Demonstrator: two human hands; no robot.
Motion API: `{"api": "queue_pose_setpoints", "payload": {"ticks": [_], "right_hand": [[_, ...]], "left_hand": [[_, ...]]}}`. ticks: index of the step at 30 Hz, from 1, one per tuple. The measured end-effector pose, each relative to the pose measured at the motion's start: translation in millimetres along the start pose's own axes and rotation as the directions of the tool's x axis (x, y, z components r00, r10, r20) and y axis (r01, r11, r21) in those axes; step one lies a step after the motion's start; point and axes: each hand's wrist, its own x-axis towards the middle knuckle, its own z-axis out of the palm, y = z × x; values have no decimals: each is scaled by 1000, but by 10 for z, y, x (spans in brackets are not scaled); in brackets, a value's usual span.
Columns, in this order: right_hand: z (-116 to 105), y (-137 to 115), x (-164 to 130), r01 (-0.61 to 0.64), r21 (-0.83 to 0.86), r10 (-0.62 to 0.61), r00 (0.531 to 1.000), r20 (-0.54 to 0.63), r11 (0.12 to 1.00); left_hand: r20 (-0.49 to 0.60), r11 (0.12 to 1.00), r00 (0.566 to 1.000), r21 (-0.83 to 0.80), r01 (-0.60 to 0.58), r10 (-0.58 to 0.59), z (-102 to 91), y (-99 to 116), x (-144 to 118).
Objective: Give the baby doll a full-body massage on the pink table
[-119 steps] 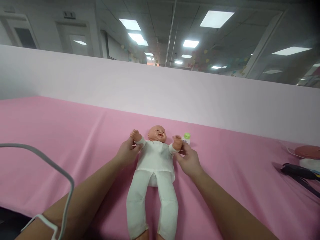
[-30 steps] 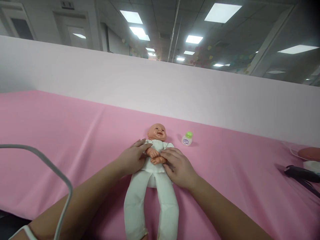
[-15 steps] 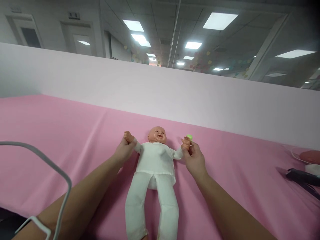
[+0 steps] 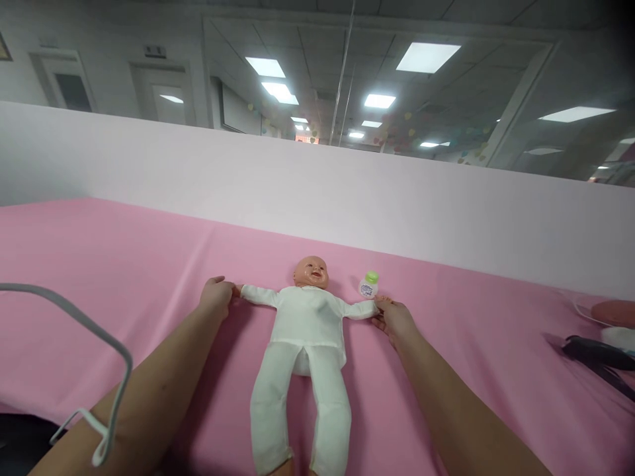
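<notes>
The baby doll (image 4: 306, 330) lies face up on the pink cloth (image 4: 124, 264), directly ahead of us, head away from us and legs toward us. Its long axis runs straight out from our body; its arms are spread sideways, at right angles to that axis. Our left hand (image 4: 217, 295) is closed around the doll's hand on our left. Our right hand (image 4: 391, 319) grips the doll's other hand with the fingers curled. Both hands sit at about the same distance from the torso, one on each side, so neither is nearer. A small green-capped bottle (image 4: 368, 285) stands just beyond our right hand, near the doll's head.
</notes>
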Motion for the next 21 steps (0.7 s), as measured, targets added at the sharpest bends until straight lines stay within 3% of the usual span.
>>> {"api": "queue_pose_setpoints", "payload": {"ticks": [4,10,21], "right_hand": [[-27,-61,-14,-67,-2,67,998,-10,998],[-133,-149,-10,-126,-4,126,992,-11,992],[-183,-157,10,-165,12,165,986,8,986]], "left_hand": [[-89,985,990,143,-96,110,-28,-4,6],[-114,917,961,345,-201,254,-71,-31,45],[-67,836,959,509,-204,275,-95,-37,-8]]}}
